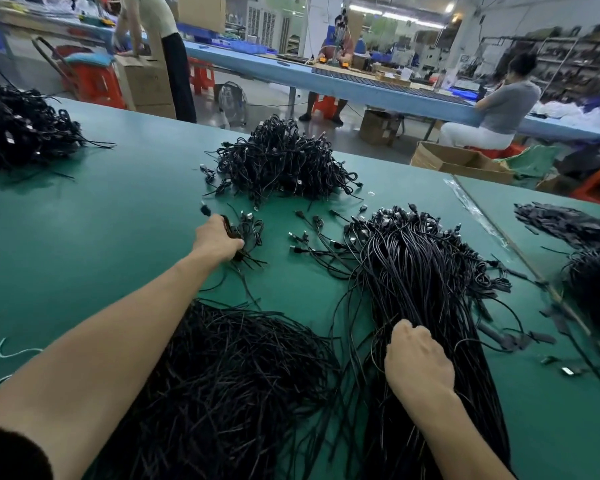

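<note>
My left hand (217,239) reaches far out over the green table (84,237) and grips a small coiled bundle of black cables (245,237). My right hand (418,358) rests on a long sheaf of straight black cables (413,271), fingers curled into the strands near its middle. The plug ends of that sheaf fan out at its far end. A flat heap of thin black ties (236,375) lies between my arms, close to me.
A mound of coiled cables (284,161) sits beyond my left hand, another pile (18,129) at far left. More cables and black strips (568,226) lie at right. Loose plug leads (312,237) are scattered mid-table. People work at a blue bench (326,81) behind.
</note>
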Available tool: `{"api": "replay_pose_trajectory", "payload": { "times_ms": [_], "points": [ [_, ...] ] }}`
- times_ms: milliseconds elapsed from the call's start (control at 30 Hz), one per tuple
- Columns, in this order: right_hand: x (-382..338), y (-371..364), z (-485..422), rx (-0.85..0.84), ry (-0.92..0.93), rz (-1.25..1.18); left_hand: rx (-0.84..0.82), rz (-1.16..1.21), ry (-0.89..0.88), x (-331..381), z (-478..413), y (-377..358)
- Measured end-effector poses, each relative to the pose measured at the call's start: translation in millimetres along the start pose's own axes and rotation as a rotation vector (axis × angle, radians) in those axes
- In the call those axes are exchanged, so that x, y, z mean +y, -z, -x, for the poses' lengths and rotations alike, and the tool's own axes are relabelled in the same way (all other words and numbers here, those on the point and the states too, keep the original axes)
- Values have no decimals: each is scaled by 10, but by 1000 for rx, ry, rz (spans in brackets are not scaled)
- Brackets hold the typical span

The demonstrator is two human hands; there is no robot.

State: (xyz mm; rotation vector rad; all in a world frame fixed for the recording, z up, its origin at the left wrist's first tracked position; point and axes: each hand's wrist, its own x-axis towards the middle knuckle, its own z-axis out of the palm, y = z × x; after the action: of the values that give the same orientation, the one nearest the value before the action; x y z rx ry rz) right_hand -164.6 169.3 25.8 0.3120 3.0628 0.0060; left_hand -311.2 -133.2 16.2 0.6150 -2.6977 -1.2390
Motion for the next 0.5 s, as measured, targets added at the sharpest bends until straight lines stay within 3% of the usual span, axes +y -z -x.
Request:
{"api": "replay_pose_trajectory", "payload": {
  "times_ms": [100, 200, 333, 400, 500],
  "points": [
    [41, 21, -31, -11, -2, 31, -62, -33, -19, -53, -8, -32],
    [45, 32, -63, 45, 37, -105, 13, -28, -38, -74, 9, -42],
    [-54, 137, -110, 96, 100, -768, 76, -10, -272, 26, 244, -99],
    [-117, 204, -82, 39, 59, -1112, -91, 56, -486, 130, 497, -170],
    [-127, 187, -56, 46, 131, -1106, -392, 70, -741, 286, 974, -307]
  ]
}}
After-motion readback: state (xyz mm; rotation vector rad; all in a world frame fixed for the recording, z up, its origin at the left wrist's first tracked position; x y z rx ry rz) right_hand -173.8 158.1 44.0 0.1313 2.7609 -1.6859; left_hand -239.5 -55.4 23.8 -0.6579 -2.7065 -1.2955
